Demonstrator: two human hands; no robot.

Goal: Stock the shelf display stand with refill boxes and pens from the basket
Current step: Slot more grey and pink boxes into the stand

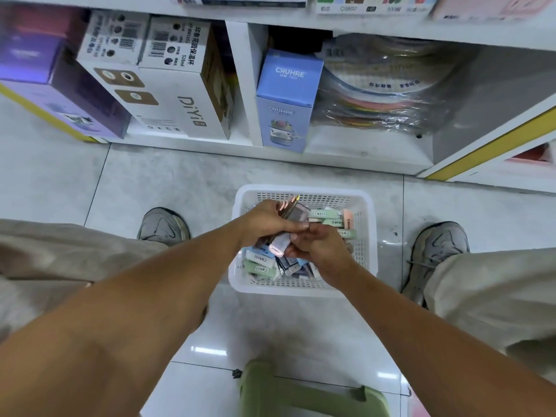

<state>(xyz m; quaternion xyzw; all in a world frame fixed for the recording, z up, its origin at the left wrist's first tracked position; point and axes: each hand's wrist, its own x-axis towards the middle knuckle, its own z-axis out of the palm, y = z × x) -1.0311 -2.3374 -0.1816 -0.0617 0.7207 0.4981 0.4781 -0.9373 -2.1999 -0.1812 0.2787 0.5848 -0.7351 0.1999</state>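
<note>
A white plastic basket (365,236) stands on the floor between my feet, holding several small refill boxes (260,267) in green, blue, pink and purple. Above the basket my left hand (267,219) grips a bundle of pens and packets (293,209) whose tips stick out past my fingers. My right hand (319,248) is right beside it, its fingers pinching a pale pink refill box (278,246) against the bundle. The display stand itself is not in view.
A low white shelf (361,159) runs along the far side with a blue CRUHRE box (285,100), white DiYi boxes (168,94), purple boxes (60,85) and wrapped coloured sheets (382,91). A green stool (301,392) is under me. My shoes (164,227) flank the basket.
</note>
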